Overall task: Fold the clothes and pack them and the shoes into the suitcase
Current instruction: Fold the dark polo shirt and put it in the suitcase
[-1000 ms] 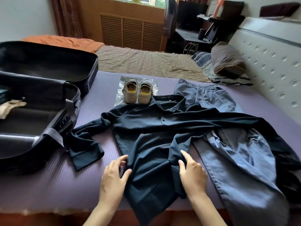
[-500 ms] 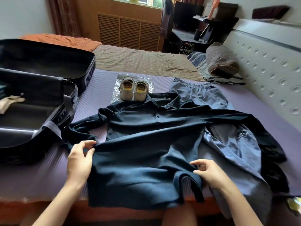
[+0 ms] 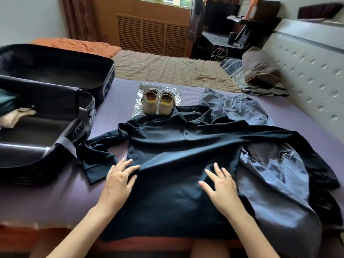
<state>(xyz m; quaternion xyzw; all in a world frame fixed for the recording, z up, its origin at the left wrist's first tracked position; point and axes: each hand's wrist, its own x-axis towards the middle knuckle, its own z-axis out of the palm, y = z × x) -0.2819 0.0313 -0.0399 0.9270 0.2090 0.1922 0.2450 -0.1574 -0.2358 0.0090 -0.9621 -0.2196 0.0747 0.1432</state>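
We see both hands flat on the dark shirt [image 3: 176, 146]. It lies front-up on the purple mat [image 3: 46, 198], collar at 12 o'clock, hem at 6 by the mat's near edge. Left hand [image 3: 117, 181] presses the shirt's edge at about 8 o'clock, fingers straight and spread, gripping nothing. Right hand [image 3: 221, 189], in the same splayed palm-down pose, presses at about 4. One sleeve lies crumpled toward 9; the other stretches over the blue trousers [image 3: 275, 175] toward 3. Trousers lie partly under the shirt, waistband at 1 o'clock. Beige shoes [image 3: 150, 105] sit side by side on a clear plastic sheet [image 3: 138, 101] at 12, just beside the collar. Suitcase [image 3: 108, 77] lies open at 10 o'clock, some cloth inside.
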